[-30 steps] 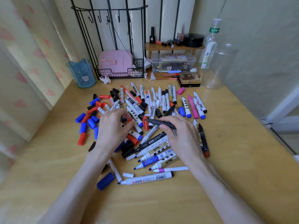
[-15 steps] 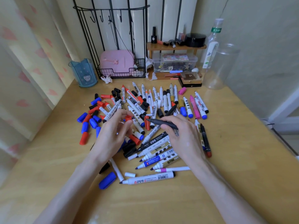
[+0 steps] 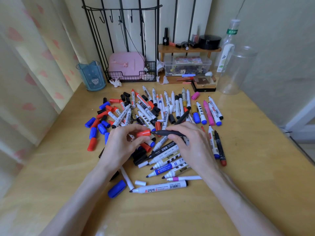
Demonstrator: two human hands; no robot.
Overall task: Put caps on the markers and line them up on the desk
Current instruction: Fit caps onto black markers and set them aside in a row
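Observation:
A jumble of several markers and loose caps (image 3: 150,116) covers the middle of the wooden desk (image 3: 247,176). My right hand (image 3: 189,143) grips a slim black marker (image 3: 167,133) that lies level with its tip pointing left. My left hand (image 3: 122,143) pinches a red cap (image 3: 143,133) between thumb and fingers, with its open end right at the marker's tip. Both hands hover above the pile. Loose blue and red caps (image 3: 97,128) lie at the left. A few capped markers (image 3: 207,113) lie side by side at the right.
At the back stand a blue cup (image 3: 91,76), a black wire rack (image 3: 129,72) holding a pink case, a small wooden shelf (image 3: 187,48) over a clear box, and a clear jar (image 3: 237,70). A curtain hangs along the left. Bare desk spreads toward me.
My left hand has lifted out of the pile with a red cap and brought it rightward to the tip of the black marker. The right hand has stayed almost still.

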